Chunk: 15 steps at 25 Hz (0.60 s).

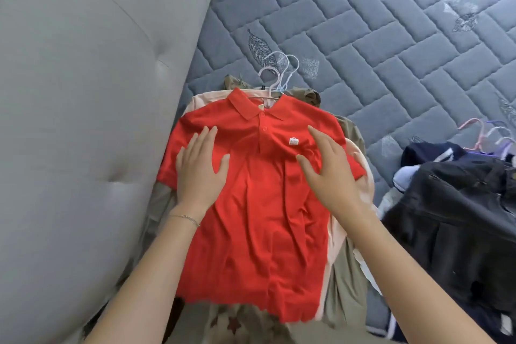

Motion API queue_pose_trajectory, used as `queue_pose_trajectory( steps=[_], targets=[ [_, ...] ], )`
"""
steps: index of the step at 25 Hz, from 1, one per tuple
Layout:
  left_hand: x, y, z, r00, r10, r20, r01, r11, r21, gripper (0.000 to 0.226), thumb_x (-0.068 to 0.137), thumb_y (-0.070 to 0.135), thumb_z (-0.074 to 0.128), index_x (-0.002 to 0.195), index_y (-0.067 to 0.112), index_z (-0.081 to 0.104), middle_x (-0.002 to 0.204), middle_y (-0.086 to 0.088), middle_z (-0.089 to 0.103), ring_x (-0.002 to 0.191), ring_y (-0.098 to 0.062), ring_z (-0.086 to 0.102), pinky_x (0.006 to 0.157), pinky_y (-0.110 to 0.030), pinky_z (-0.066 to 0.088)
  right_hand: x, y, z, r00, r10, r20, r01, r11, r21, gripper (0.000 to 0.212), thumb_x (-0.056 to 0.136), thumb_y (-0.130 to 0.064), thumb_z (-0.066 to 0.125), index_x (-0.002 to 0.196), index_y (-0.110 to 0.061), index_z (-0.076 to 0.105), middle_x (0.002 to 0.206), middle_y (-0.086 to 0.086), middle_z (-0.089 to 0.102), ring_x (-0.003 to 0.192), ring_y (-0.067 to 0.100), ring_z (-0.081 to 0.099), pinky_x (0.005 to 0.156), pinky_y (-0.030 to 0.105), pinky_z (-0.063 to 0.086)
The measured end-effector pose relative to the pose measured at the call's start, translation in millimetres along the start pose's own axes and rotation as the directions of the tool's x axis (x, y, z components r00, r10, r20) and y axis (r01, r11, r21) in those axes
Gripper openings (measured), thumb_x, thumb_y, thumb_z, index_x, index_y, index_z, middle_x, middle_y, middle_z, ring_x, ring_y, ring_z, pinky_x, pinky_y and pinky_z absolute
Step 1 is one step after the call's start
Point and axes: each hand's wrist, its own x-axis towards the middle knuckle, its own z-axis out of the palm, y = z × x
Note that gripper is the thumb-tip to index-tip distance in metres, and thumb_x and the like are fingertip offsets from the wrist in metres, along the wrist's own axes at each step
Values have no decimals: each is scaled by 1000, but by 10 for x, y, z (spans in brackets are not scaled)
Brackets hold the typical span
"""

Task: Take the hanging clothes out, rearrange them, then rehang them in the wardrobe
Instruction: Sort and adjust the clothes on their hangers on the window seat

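Note:
A red polo shirt (pixel 257 204) on a hanger lies face up on top of a stack of clothes on the bed. Pale hanger hooks (pixel 275 72) stick out above its collar. Beneath it lie a peach garment (pixel 201 100) and an olive-khaki garment (pixel 346 282). My left hand (pixel 199 169) rests flat on the shirt's left chest, fingers straight. Over the shirt's right sleeve my right hand (pixel 332 170) is spread with straight fingers, touching or just above the cloth.
A grey padded headboard (pixel 83 120) stands along the left. The grey quilted mattress (pixel 391 36) stretches away to the upper right. A second heap of dark clothes (pixel 452 209) with pink and lilac hangers (pixel 483 134) lies at the right.

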Motion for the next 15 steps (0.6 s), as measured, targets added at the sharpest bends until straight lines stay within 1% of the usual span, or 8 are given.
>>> queue_pose_trajectory(
  steps=[1, 3, 6, 8, 10, 11, 13, 15],
  targets=[
    [157, -137, 203, 1000, 19, -8, -18, 1000, 21, 60, 95, 31, 57, 150, 22, 34, 157, -2, 33, 147, -21, 26, 118, -48, 18, 195, 165, 201, 1000, -15, -1, 15, 1000, -22, 59, 91, -26, 63, 145, -16, 41, 143, 5, 48, 133, 20, 40, 112, 33, 30],
    [448, -350, 469, 996, 82, -25, -80, 994, 77, 61, 95, 32, 56, 151, 22, 33, 157, -2, 32, 147, -21, 25, 117, -47, 16, 532, 408, 496, 999, -45, -9, 44, 995, -88, 61, 91, -30, 60, 145, -12, 40, 145, 9, 46, 135, 25, 39, 113, 38, 30],
    [920, -522, 740, 984, 168, -57, -159, 978, 136, 60, 96, 33, 53, 151, 19, 33, 157, -5, 33, 146, -22, 26, 117, -47, 15, 969, 656, 773, 1000, -18, -19, 14, 982, -189, 65, 91, -36, 58, 147, -12, 36, 151, 12, 38, 141, 29, 31, 116, 41, 23],
    [1217, -547, 873, 978, 191, -79, -178, 973, 144, 57, 97, 33, 51, 149, 15, 36, 154, -8, 37, 146, -23, 28, 117, -46, 14, 1215, 775, 891, 1000, 8, -21, -13, 970, -241, 67, 92, -40, 55, 150, -16, 31, 155, 9, 32, 144, 28, 24, 118, 42, 19],
    [1444, -557, 1014, 982, 169, -79, -157, 977, 141, 53, 99, 34, 46, 147, 13, 38, 150, -11, 43, 143, -26, 32, 118, -47, 14, 1409, 866, 984, 999, 31, -9, -32, 957, -287, 68, 93, -45, 52, 151, -19, 27, 157, 8, 29, 146, 27, 21, 118, 46, 17],
    [1532, -577, 1073, 984, 158, -78, -146, 980, 137, 51, 100, 35, 43, 145, 13, 41, 146, -12, 47, 140, -29, 36, 118, -49, 18, 1477, 901, 1025, 999, 45, 2, -42, 951, -306, 68, 94, -48, 50, 152, -21, 26, 157, 7, 28, 146, 26, 20, 118, 47, 16],
    [1612, -596, 1134, 983, 154, -97, -139, 980, 139, 48, 99, 38, 40, 139, 12, 49, 133, -16, 56, 127, -36, 47, 112, -50, 28, 1526, 940, 1075, 997, 74, 10, -67, 937, -342, 68, 94, -52, 47, 151, -23, 25, 156, 5, 28, 146, 25, 19, 118, 48, 14],
    [1612, -581, 1130, 979, 142, -147, -124, 984, 125, 46, 99, 40, 41, 127, 8, 58, 121, -19, 60, 115, -39, 50, 104, -48, 33, 1514, 956, 1097, 996, 82, -20, -84, 932, -352, 67, 93, -56, 45, 150, -26, 27, 153, 4, 32, 142, 25, 24, 117, 50, 13]
  ],
)
